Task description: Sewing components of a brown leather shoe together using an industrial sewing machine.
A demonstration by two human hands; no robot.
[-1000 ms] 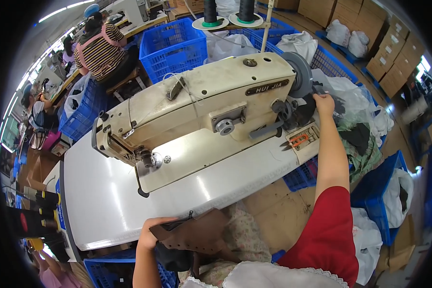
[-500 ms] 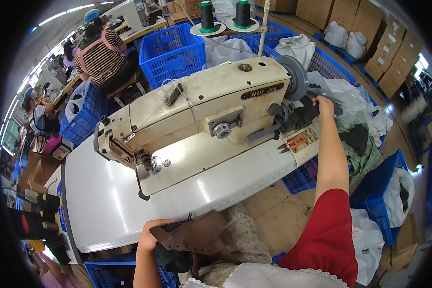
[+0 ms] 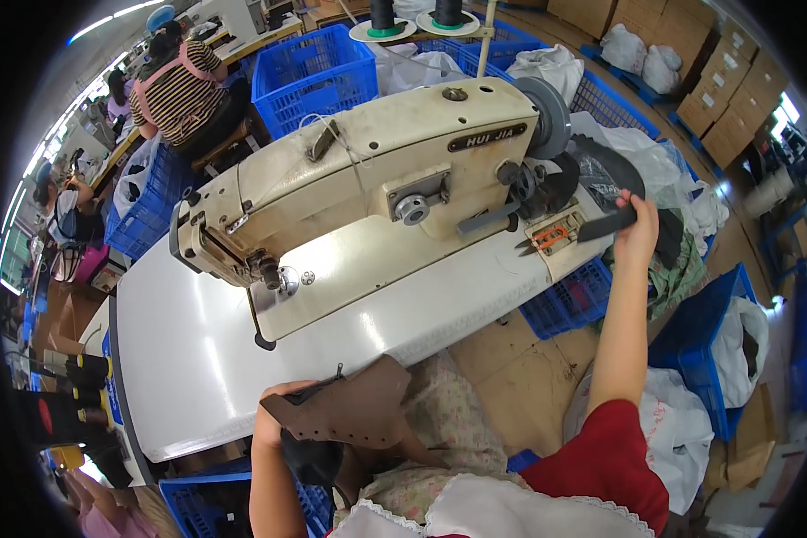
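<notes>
At the table's near edge, my left hand (image 3: 282,396) is closed on a brown shoe upper (image 3: 354,408) with a row of holes and a zipper; most of its fingers are hidden behind the piece. Dark lining hangs beneath it. Over at the right, my right hand (image 3: 637,229) pinches a black strip (image 3: 604,226) by a bend. The strip's short end points left toward orange-handled thread snips (image 3: 550,237), which lie in a small tray. More dark strip curves back behind the hand. Between my hands stands a cream sewing machine (image 3: 368,170) on a white table (image 3: 188,359).
Blue crates (image 3: 316,85) stand behind the machine, and another blue crate (image 3: 708,350) is at the right. Two dark thread cones (image 3: 449,13) sit above the machine. White bags (image 3: 677,439) are at the lower right. Another person (image 3: 184,94) sits at the far left.
My right hand has drawn the black strip out from beside the machine's wheel, toward me and slightly right. My left hand still holds the shoe upper, now raised a little.
</notes>
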